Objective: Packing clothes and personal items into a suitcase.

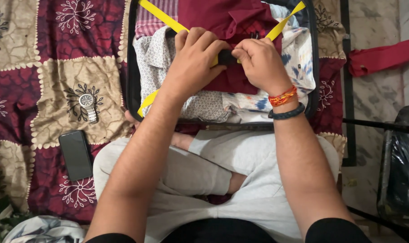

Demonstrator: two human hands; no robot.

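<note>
Both hands close on the black buckle [226,56] over the packed suitcase [131,67]: left hand [195,58] and right hand [258,63] pinch it tight; keeping the yellow straps [161,17] flat and untwisted looks wise.

A person sits cross-legged on a bed, looking down at an open suitcase [131,67] full of folded clothes; a dark red shirt [222,18] lies on top; yellow straps [161,15] cross over the clothes and meet at a black buckle [226,56] in the middle; the left hand [193,60] and the right hand [261,63] both pinch the buckle with their fingers [200,38]; the right wrist wears an orange thread band [283,96] and a dark bracelet [286,112]; on the patterned bedcover [56,40] to the left lie a silver watch [88,104] and a black phone [75,155], near each other but apart; a red cloth [382,56] lies on the floor at the right.
</note>
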